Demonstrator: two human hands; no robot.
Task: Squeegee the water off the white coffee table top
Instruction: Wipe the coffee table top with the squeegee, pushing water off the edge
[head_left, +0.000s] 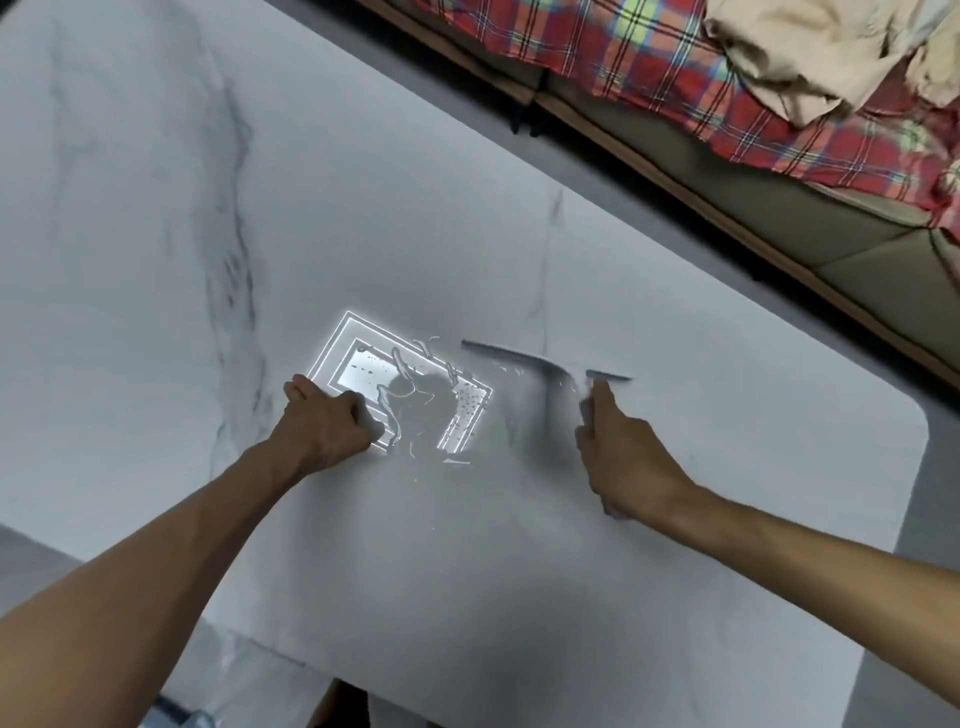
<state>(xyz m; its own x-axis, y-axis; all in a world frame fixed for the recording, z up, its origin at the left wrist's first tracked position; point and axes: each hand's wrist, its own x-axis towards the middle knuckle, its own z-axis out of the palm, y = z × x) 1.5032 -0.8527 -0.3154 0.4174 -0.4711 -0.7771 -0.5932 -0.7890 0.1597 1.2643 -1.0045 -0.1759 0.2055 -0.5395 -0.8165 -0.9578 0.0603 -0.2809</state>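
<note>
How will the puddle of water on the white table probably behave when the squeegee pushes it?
The puddle of water lies in thin streaks and beads on the glossy white table top, so it will probably slide easily. Some may slip past either end of the grey squeegee.

Both forearms are bare as far up as they show, lean and sinewy, with tendons standing out near the wrists (the right one is slightly blurred). The left hand and right hand are bare as well, knuckles clearly ridged
</note>
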